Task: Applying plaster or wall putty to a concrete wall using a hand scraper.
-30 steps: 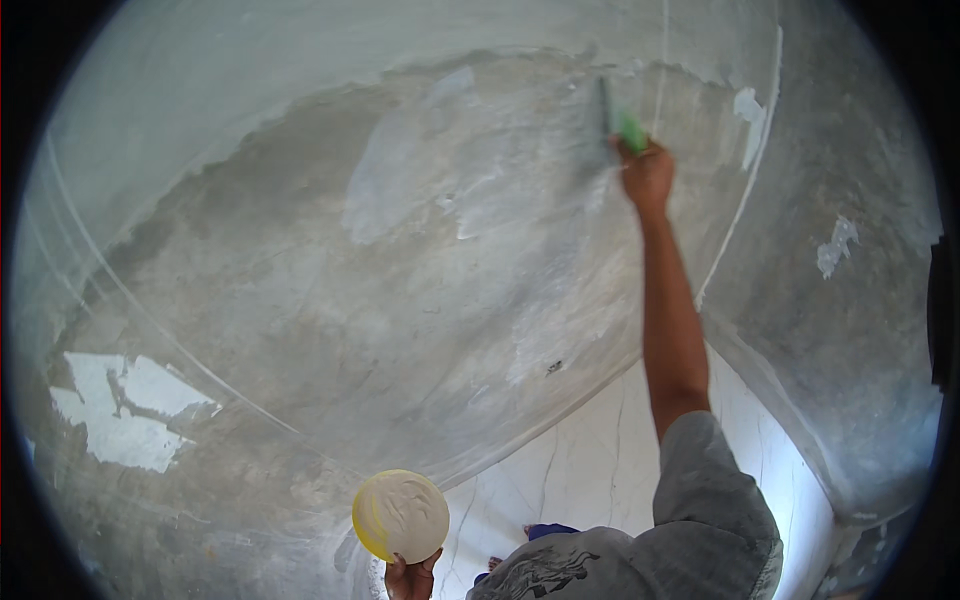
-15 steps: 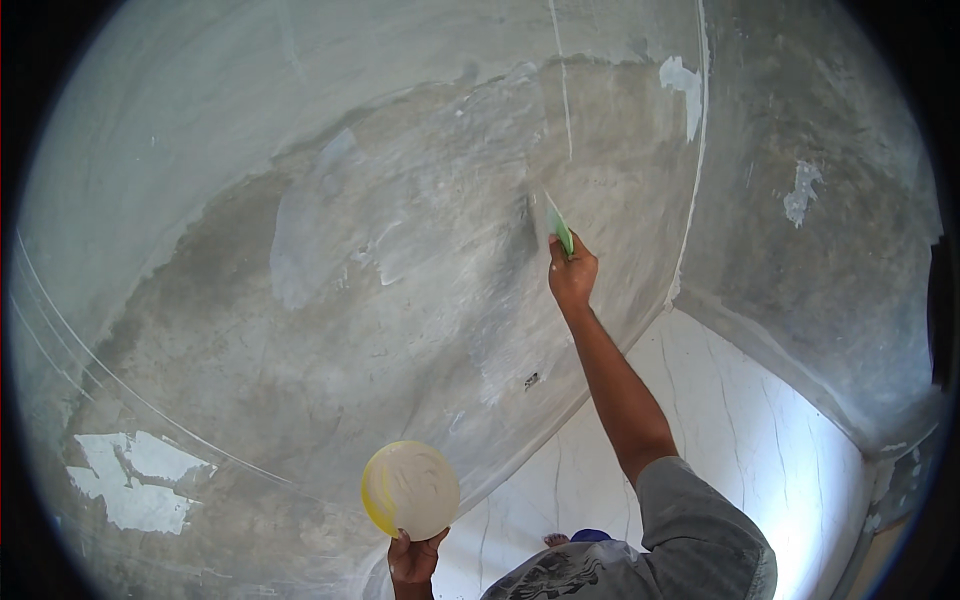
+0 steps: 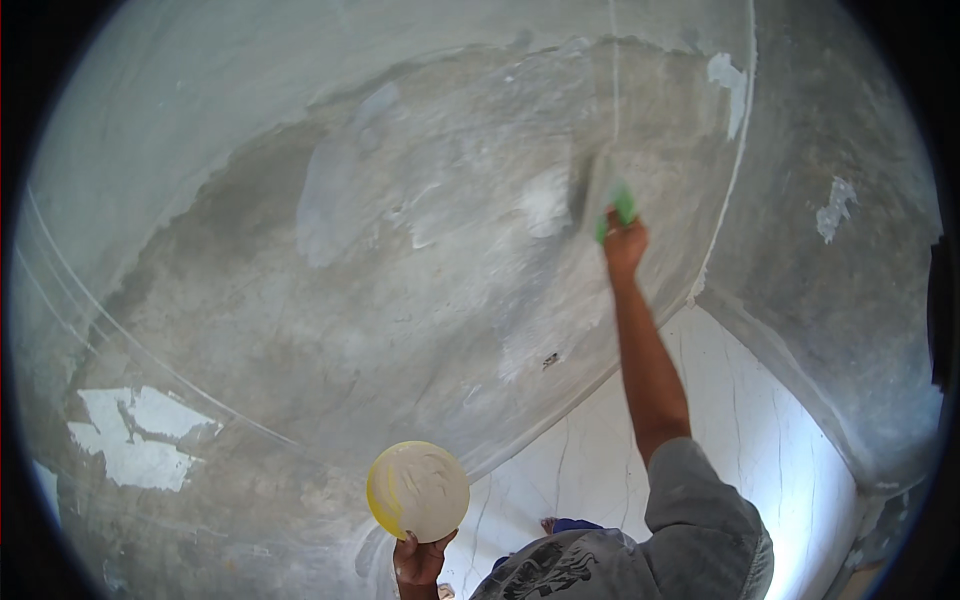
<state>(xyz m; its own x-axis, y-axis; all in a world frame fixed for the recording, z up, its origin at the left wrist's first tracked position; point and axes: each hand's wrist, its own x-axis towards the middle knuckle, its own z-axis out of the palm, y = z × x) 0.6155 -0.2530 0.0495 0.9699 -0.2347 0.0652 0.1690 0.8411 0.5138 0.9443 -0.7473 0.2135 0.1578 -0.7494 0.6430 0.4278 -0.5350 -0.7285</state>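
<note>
At the lower left of the frame, a ragged white patch (image 3: 140,455) stands out on the cement wall (image 3: 250,310); to me it looks uncovered. At the upper left of centre there is a pale grey patch (image 3: 335,180), already smoothed, I think. At the lower centre, the left hand (image 3: 420,560) has its fingers bent under a yellow tub (image 3: 379,508) and grips it by the lower edge. Cream putty (image 3: 425,488) covers most of the tub's mouth, so the supply seems good. Right of centre, a bright white smear (image 3: 545,203) looks newly spread. Just beside it, the right hand (image 3: 626,246) is closed around a green putty knife (image 3: 624,205); the blade is blurred, and I cannot tell if it touches the wall. In my judgement the coating is only partly done: much of the brownish middle looks bare.

The surface is mottled and rough, with a smoother grey-green band (image 3: 190,130) at the upper left. Below, a white floor (image 3: 545,480) with dark veins shows behind the person's grey shirt (image 3: 610,565). At the upper right, 1 white line (image 3: 743,140) follows the corner, and the side wall (image 3: 830,320) beyond carries 1 whitish patch (image 3: 836,208).
</note>
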